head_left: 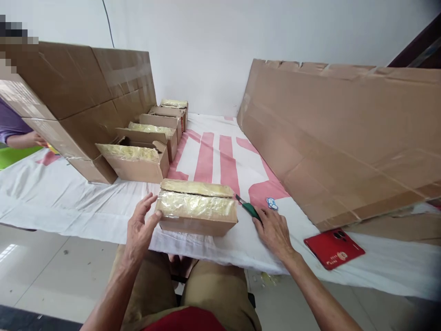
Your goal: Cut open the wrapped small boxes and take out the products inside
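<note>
A small cardboard box [197,216] with yellowish tape-covered flaps sits near the table's front edge. My left hand [139,227] rests against its left end, fingers spread and open. My right hand [274,230] lies flat on the white cloth to the box's right, fingertips on the handle of a green utility knife [248,207] that points toward the box. Whether the fingers grip the knife or only touch it is unclear.
A row of several similar open boxes [138,158] runs back along the left beside large cardboard cartons [79,92]. A big flat cardboard sheet [341,133] leans at the right. A red phone [333,248] lies near the front edge. Another person's arm [20,138] shows far left.
</note>
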`<state>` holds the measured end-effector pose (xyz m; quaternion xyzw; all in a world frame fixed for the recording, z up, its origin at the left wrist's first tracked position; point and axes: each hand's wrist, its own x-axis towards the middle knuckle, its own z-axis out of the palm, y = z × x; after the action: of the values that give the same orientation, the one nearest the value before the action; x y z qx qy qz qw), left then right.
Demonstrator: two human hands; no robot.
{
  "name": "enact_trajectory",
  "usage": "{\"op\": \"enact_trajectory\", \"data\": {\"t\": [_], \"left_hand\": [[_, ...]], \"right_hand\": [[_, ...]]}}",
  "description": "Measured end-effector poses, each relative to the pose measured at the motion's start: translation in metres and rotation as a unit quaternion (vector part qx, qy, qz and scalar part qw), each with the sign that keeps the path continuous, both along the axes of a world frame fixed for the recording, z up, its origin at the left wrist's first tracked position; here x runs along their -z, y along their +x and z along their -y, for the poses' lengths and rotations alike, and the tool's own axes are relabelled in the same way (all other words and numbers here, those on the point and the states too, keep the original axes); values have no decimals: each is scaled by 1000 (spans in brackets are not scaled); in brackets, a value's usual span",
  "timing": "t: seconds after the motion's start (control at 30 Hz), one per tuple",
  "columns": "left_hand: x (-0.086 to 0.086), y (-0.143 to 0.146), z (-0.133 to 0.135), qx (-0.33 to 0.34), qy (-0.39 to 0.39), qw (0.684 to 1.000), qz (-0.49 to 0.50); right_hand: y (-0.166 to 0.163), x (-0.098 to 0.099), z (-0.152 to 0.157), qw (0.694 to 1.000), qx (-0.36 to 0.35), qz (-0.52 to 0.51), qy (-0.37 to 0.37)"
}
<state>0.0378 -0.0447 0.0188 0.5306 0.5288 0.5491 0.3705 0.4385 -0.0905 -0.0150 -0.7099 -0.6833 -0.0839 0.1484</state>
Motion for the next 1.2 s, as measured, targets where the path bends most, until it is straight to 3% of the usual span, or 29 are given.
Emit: {"op": "enact_trajectory", "data": {"t": [0.1,0.2,0.33,0.53,0.67,0.8,0.9,1.07,1.2], "left_hand": [[-2,-3,13,-11,0,998,-64],[-5,0,19,-25,26,994,-101],[-8,3,19,-36,57,992,-105],[-11,8,12,17,-40,995,92],[-13,11,12,21,-25,991,131],[-10,8,17,31,-5,992,120],[-6,6,19,38,12,993,110],[0,6,15,38,31,993,111],[4,2,13,54,42,994,86]], "right_hand": [[-7,-22,1,993,-38,-108,27],[-31,-54,2,963,-109,-240,51],[-68,-80,3,946,-154,-273,78],[-93,-88,6,941,-139,-280,130],[-99,-96,19,936,-190,-255,149],[-96,-100,35,939,-269,-184,109],[-89,-103,39,934,-297,-187,73],[-95,-117,24,937,-284,-203,4],[-112,-133,3,952,-275,-117,-71]]}}
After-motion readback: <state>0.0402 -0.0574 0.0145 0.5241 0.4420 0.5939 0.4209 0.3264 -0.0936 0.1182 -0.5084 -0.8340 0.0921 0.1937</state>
